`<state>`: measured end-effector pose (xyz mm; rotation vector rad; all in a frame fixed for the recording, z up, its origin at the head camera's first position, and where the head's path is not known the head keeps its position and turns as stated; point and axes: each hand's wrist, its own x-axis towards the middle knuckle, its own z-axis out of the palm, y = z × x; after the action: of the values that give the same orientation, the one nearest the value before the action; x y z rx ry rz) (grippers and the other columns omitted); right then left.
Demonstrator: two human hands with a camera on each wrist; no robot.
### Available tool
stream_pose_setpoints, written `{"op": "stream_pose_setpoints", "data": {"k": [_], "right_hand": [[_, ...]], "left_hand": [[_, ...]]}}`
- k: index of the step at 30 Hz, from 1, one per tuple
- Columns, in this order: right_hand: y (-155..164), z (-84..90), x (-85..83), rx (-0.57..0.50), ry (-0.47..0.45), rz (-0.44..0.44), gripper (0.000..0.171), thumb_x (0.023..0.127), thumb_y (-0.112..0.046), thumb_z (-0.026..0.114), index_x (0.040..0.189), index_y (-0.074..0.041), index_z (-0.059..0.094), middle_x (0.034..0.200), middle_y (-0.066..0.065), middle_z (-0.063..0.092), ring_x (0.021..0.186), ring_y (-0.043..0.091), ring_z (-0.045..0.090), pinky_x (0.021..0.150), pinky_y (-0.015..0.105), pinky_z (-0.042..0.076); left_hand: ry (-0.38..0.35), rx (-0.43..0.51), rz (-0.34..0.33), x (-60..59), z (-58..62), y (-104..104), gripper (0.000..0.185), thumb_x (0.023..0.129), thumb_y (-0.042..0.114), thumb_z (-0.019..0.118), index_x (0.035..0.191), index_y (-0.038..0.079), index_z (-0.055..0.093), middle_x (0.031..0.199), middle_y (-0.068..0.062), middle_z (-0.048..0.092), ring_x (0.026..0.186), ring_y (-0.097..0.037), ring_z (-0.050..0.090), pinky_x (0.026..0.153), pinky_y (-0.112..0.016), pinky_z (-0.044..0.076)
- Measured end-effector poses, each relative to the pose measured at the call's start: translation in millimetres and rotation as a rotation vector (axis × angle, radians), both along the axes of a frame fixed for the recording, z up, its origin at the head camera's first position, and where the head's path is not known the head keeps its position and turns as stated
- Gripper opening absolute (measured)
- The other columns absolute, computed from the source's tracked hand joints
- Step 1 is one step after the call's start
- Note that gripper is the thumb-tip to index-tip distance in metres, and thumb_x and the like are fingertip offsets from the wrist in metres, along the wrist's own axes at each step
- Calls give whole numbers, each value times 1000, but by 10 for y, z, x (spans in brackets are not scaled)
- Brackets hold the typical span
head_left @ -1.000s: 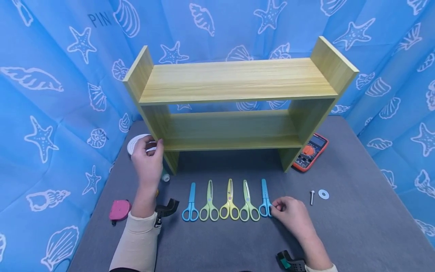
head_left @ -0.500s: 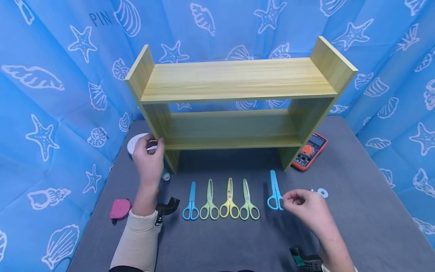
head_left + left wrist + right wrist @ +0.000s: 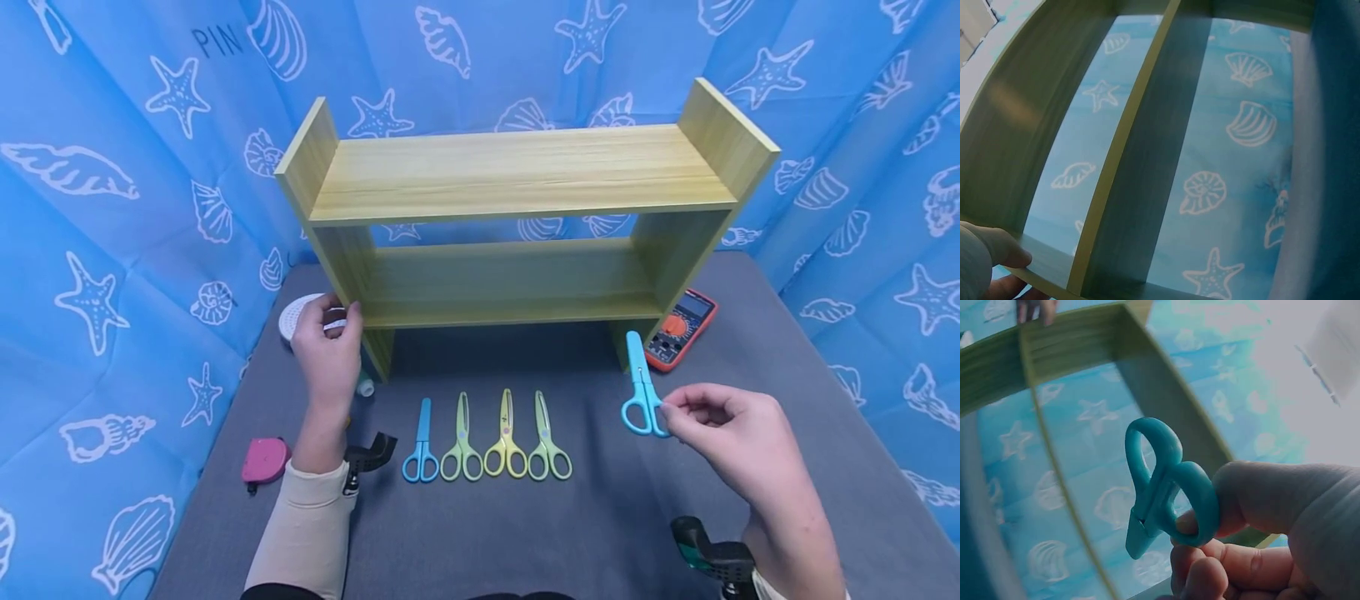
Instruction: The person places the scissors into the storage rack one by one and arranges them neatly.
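Observation:
Thumb and fingertips of my right hand [image 3: 742, 429] pinch a pair of light blue scissors [image 3: 639, 375] by one handle loop. The scissors are raised over the table, blade end away from me, near the right foot of a wooden shelf [image 3: 525, 173]. In the right wrist view their two handle loops [image 3: 1159, 440] face the camera. My left hand [image 3: 327, 362] grips the shelf's left side panel, with the thumb [image 3: 1007, 247] on the inner face. Lying in a row before the shelf are blue scissors [image 3: 423, 437], green scissors [image 3: 461, 442], yellow scissors [image 3: 506, 437] and more green scissors [image 3: 547, 437].
An orange-edged multimeter [image 3: 681, 329] lies beside the shelf's right foot. On the left are a pink tape measure [image 3: 266, 460] and a white round object [image 3: 292, 315] partly behind my hand. A patterned blue curtain [image 3: 112, 208] surrounds the grey table [image 3: 480, 533].
My right hand has lifted the blue scissors off the right end of the row and carried them up and rightward. It now covers the bolt and washer. My left hand stays at the shelf.

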<state>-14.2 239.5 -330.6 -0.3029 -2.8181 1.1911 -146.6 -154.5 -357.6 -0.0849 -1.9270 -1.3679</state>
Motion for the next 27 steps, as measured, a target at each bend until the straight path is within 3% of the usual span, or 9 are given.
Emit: {"op": "stream_pose_setpoints", "data": {"k": [5, 14, 22, 25, 27], "right_hand": [[70, 243, -21, -72, 97, -4, 23, 94, -20, 77, 105, 0, 76, 77, -2, 73, 66, 10, 66, 60, 23, 49], [87, 685, -74, -168, 306, 2, 11, 90, -8, 79, 101, -4, 79, 78, -7, 74, 69, 4, 66, 62, 14, 50], [-39, 1046, -250, -309, 370, -13, 16, 90, -7, 79, 104, 2, 78, 87, -4, 75, 78, 13, 67, 68, 16, 54], [-84, 1166, -334, -450, 414, 12, 22, 87, -5, 82, 104, 7, 76, 89, 5, 75, 81, 19, 67, 68, 18, 55], [-124, 1249, -380, -460, 434, 12, 26, 85, -9, 84, 105, 7, 77, 92, 9, 75, 85, 22, 66, 69, 19, 54]], "left_hand": [[5, 6, 1, 2, 1, -2, 15, 92, -10, 67, 104, -19, 66, 100, -34, 63, 88, -41, 66, 69, -11, 49], [0, 8, -5, 8, -2, -1, 16, 93, -9, 67, 106, -19, 66, 101, -34, 63, 89, -41, 66, 69, -11, 49], [-5, 4, -6, 14, 4, 8, 17, 93, -9, 67, 106, -18, 66, 101, -33, 63, 90, -43, 66, 69, -11, 49], [-9, 7, -7, 16, 0, 2, 16, 93, -9, 67, 105, -18, 66, 101, -33, 63, 90, -44, 66, 69, -11, 49], [-15, 10, -9, 15, -1, 0, 16, 93, -8, 67, 105, -18, 65, 101, -33, 63, 90, -43, 66, 69, -11, 49]]}}
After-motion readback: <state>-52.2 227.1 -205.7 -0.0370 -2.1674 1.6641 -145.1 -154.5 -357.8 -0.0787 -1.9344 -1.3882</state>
